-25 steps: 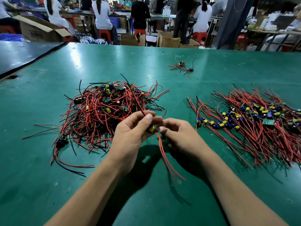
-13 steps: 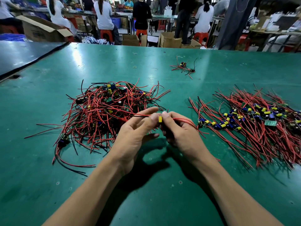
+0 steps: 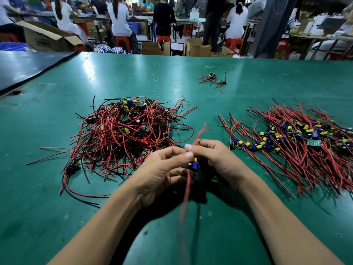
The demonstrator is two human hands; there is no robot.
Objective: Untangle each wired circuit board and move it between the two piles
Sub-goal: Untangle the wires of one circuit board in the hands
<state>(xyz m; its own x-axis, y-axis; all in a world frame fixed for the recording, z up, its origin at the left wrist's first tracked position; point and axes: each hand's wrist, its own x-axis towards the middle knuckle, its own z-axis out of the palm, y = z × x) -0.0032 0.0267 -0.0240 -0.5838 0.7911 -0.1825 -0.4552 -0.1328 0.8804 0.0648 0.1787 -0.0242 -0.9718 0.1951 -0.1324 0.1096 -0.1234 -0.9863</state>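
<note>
Between my two hands I hold one small circuit board (image 3: 193, 165) with blue and yellow parts. My left hand (image 3: 162, 171) pinches it with thumb and fingers, and my right hand (image 3: 215, 159) grips it from the other side. Red wires stick up past my right fingers, and another red wire hangs down, blurred, toward me. A tangled pile of red- and black-wired boards (image 3: 124, 134) lies to the left. A spread-out pile with wires lying roughly parallel (image 3: 298, 142) lies to the right. Both hands hover over the green table (image 3: 38, 217) between the piles.
A small separate cluster of wired boards (image 3: 213, 79) lies farther back on the table. A dark mat (image 3: 24, 67) covers the far left corner. Beyond the far edge stand cardboard boxes (image 3: 196, 47) and several people at other benches.
The board has turned in my hands: its wires ran sideways half a second ago and now point up and down. Both hands stayed between the piles.
</note>
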